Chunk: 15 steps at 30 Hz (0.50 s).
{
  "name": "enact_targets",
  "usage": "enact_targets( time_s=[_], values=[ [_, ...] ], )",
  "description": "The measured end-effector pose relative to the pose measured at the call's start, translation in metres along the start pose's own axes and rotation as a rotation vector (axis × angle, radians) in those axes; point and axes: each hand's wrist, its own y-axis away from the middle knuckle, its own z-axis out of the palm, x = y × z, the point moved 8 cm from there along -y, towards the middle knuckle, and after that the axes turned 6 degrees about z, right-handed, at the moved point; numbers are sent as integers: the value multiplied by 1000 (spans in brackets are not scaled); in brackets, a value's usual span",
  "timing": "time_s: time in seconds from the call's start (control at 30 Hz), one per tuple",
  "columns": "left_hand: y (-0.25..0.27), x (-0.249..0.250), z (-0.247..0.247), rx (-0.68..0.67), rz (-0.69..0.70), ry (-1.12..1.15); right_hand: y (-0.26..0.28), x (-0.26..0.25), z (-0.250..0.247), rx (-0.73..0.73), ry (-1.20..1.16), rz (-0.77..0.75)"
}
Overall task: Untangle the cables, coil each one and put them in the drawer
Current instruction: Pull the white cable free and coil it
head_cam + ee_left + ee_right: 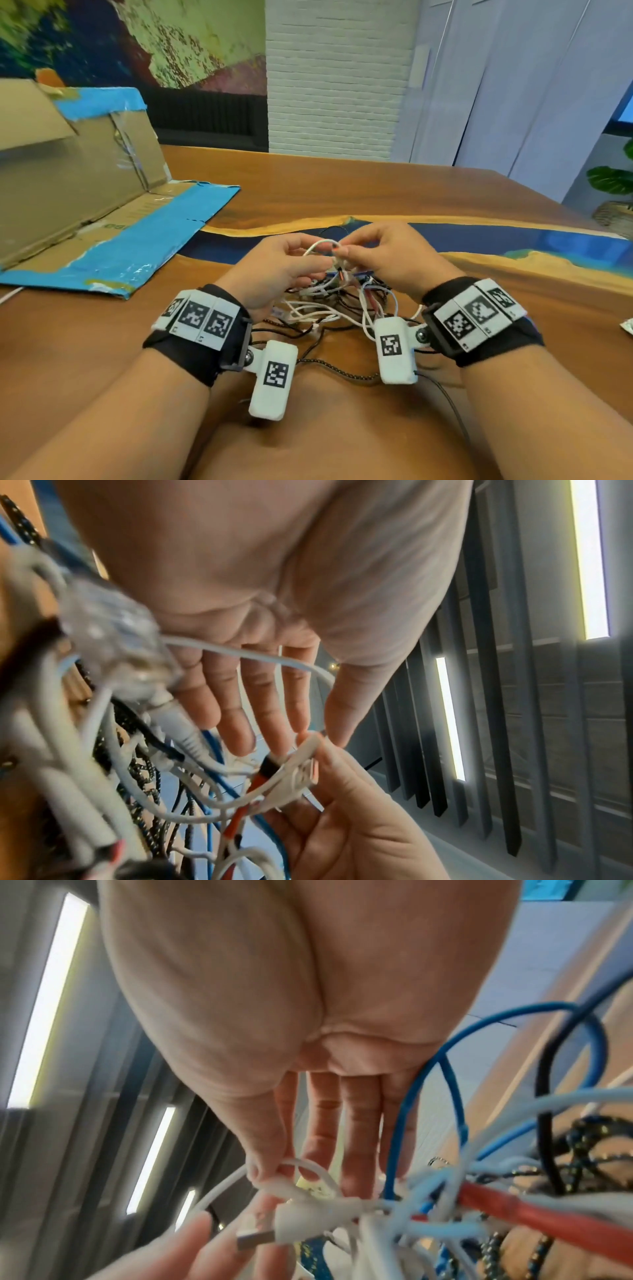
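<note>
Head view: a wooden tabletop (pixel 342 185) with a blue inlay carries, far left, an opened cardboard box (pixel 68 164) edged in blue tape. Near the middle, the tangle of cables (pixel 335 301), white, black braided, blue and red, rests partly on the tabletop and hangs partly lifted between both hands. The left hand (pixel 277 270) pinches a white cable loop (pixel 322 245) between thumb and fingers. The right hand (pixel 394 260) touches it there, its grip clamped on a white USB plug (pixel 270 1231) at the top of the tangle.
</note>
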Motion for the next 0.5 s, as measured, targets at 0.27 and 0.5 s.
enact_targets(
  time_s=[0.27,0.5],
  values=[
    [-1,5,-11,93,26,1,8,27,-30,247,-846,-85],
    [1,21,-5,164,141,213,16,32,-28,213,-905,-34]
  ],
)
